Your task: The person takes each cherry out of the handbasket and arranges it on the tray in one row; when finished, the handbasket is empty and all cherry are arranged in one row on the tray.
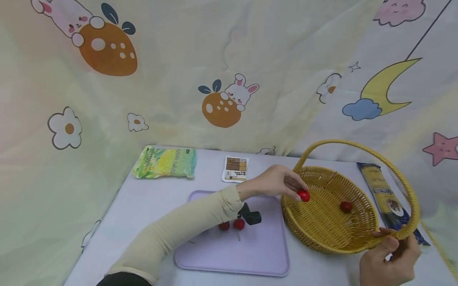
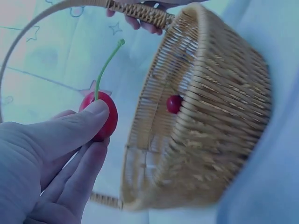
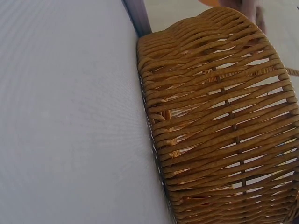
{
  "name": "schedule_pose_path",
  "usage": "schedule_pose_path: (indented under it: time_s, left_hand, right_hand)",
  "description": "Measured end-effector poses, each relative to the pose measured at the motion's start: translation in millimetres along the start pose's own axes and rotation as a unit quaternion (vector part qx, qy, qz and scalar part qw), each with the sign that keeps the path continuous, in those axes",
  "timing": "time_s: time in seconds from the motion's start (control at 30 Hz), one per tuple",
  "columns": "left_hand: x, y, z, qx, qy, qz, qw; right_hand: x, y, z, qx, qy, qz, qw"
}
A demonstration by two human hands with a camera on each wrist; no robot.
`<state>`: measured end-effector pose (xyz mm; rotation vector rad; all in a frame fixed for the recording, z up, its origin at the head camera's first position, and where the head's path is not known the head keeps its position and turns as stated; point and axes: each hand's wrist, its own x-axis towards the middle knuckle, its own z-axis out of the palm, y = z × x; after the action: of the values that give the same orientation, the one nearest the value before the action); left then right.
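Note:
My left hand [image 1: 277, 183] pinches a red cherry [image 1: 303, 195] between thumb and fingers, over the left rim of a woven basket [image 1: 322, 242]. A green stem [image 2: 105, 67] rises from this cherry in the left wrist view. Inside the basket lies another cherry [image 1: 346, 206]. My right hand [image 1: 391, 254] grips the basket at its near right side, where the arched handle [image 1: 411, 198] meets the rim. Two more cherries [image 1: 239, 224] rest on a lilac tray [image 1: 250, 258], partly behind my left sleeve. Woven basket wall [image 3: 224, 116] fills much of the right wrist view.
A green-yellow packet [image 1: 165, 162] lies at the table's back left, and a small white-brown packet [image 1: 235, 169] behind the tray. Right of the basket is a long gold-and-blue packet [image 1: 386, 194]. A dark object [image 1: 250, 215] shows below the left sleeve. A printed cloth [image 1: 171, 79] hangs behind the table.

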<state>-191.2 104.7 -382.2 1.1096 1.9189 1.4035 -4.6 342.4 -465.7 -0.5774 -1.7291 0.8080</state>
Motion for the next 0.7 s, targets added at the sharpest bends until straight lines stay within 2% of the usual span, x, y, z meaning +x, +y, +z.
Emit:
schedule_pose_path:
  time_s: [0.17,0.37,0.53,0.7]
  left_hand:
    - [-38.7,-11.5,-9.7,0.003,0.017,-0.011,0.9998]
    - [-75.2,-26.1,-13.3,0.041,0.007,-0.028,0.9987]
    - [-95.4,-38.8,-12.4,0.088,0.001,-0.045,0.9951]
    - [-108.8,-48.0,-8.7,0.156,-0.020,-0.036,0.9870]
  right_hand:
    - [1,-2,0,0.003,0.002,0.002,1.000]
    - [2,-5,0,0.019,0.012,-0.002,1.000]
    - [2,-8,1,0.026,0.013,0.006,1.000]
    - [2,-8,2,0.022,0.009,0.009,1.000]
